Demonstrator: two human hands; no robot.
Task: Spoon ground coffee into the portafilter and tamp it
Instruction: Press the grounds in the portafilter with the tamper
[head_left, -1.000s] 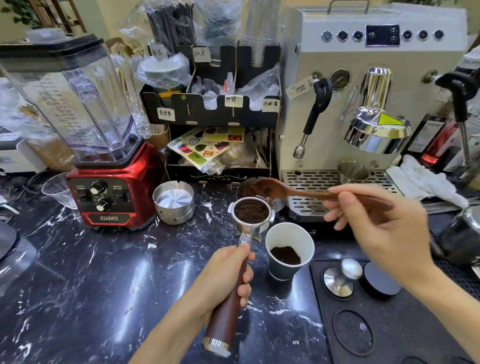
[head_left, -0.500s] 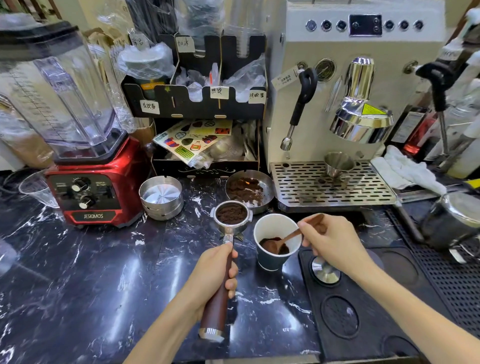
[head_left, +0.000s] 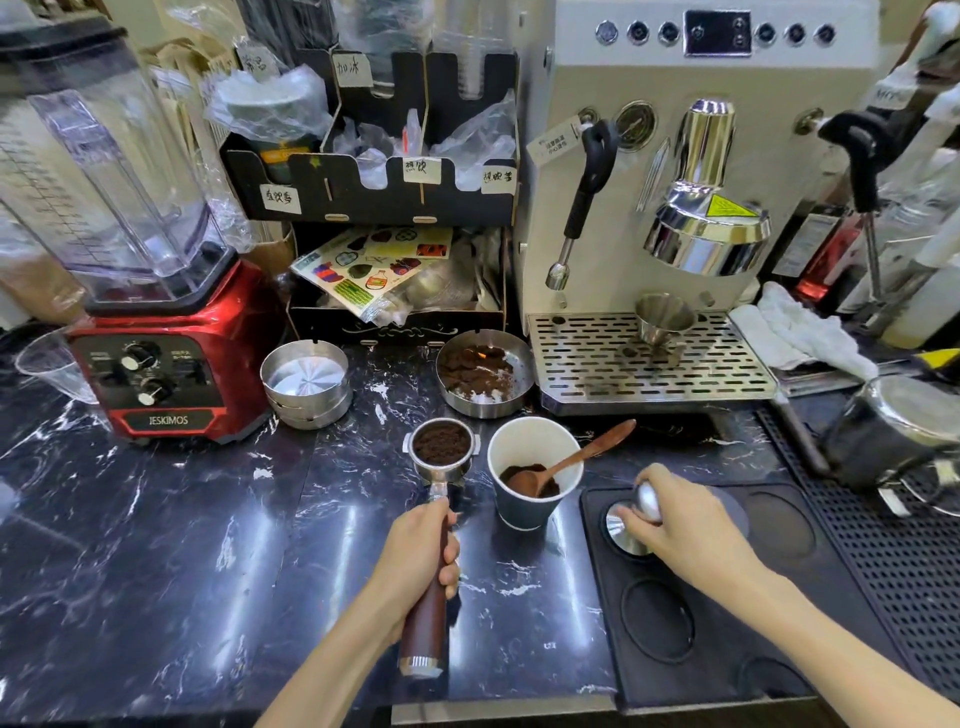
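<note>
Right hand (head_left: 691, 525) left spoon (head_left: 571, 462), now grips tamper (head_left: 631, 522).

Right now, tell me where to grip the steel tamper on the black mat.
Take the steel tamper by its rounded knob, coming from above: it stands upright on its flat base on the black mat, knob up. The right hand already closes there.

Coffee-filled portafilter (head_left: 441, 447) beside tamper (head_left: 631, 525)
</note>
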